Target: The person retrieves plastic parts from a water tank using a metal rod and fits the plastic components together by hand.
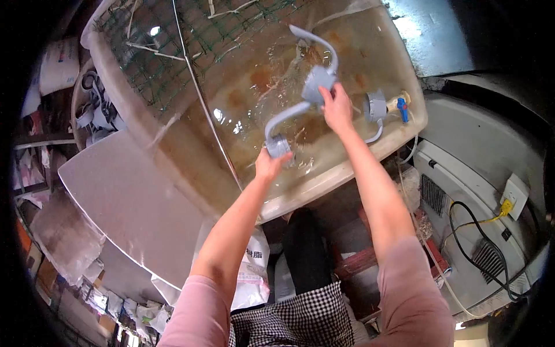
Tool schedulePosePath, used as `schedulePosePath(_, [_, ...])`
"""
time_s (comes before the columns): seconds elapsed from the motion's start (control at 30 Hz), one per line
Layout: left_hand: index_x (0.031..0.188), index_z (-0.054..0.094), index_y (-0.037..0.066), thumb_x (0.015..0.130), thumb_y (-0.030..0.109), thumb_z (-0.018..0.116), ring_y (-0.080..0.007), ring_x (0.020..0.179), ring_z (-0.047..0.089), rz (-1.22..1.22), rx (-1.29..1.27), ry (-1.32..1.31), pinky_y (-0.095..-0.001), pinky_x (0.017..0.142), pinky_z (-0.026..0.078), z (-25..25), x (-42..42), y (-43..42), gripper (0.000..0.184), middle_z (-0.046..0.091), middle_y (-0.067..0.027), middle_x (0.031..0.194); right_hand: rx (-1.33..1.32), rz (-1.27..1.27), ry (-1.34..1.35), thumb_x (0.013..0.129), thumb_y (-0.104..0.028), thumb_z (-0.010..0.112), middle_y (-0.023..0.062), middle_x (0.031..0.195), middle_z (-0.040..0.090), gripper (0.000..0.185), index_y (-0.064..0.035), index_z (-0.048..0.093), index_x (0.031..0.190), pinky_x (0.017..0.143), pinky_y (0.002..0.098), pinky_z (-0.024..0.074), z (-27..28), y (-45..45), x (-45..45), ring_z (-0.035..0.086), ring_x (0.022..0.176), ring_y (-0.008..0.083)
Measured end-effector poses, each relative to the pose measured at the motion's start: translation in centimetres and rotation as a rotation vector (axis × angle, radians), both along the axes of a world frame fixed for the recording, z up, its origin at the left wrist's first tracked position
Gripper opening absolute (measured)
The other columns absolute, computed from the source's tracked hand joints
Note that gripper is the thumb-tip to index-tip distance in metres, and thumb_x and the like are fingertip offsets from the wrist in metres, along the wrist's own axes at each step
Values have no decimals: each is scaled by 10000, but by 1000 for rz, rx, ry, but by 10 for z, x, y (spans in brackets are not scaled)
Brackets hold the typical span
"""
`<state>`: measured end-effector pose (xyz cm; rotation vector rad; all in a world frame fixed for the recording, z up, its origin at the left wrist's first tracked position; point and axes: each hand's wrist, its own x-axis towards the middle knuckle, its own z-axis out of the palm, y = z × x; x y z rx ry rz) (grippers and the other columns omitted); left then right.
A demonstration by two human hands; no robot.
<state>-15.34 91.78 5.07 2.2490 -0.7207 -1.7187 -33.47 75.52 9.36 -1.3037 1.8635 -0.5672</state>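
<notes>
Spanning the space between the two hands above the water of the tub, two grey plastic collars with curved strips: the lower collar in the left hand, the upper collar in the right hand. Left grip: closed about the lower collar, thumb and fingers on its sides, opened only to its width. Right grip: partly closed, thumb and fingers pinching the near edge of the upper collar. One curved strip runs between the collars; a second arches beyond the upper one. Right of the hands, a third grey collar lies beside a blue-handled valve. Left, a metal rod crosses the tub near green netting
</notes>
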Motion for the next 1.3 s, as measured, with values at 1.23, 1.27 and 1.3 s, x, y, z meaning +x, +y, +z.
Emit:
schedulePosePath(1.23, [1215, 349, -43, 752, 179, 694, -429, 947, 514, -124, -193, -617, -467, 868, 409, 64, 71, 13, 619, 522, -262, 1037, 544, -319, 570, 753, -400, 676, 282, 1229, 451, 805, 66, 266, 1264, 951, 442, 390, -22, 11, -83, 454, 1148, 406])
schedulePosePath(1.27, [1169, 391, -33, 762, 182, 683, -429, 888, 543, -26, -130, -495, -476, 835, 427, 60, 70, 13, 545, 564, -243, 973, 541, -315, 572, 753, -400, 676, 282, 1229, 451, 805, 66, 266, 1264, 951, 442, 390, -23, 6, -73, 454, 1148, 406])
schedulePosePath(1.3, [1169, 391, -33, 762, 182, 683, -429, 888, 543, -19, -129, -496, -476, 835, 427, 47, 75, 17, 545, 564, -243, 973, 559, -323, 506, 760, -427, 659, 288, 1218, 464, 814, 88, 267, 1253, 941, 437, 399, -26, 2, -60, 480, 1130, 393])
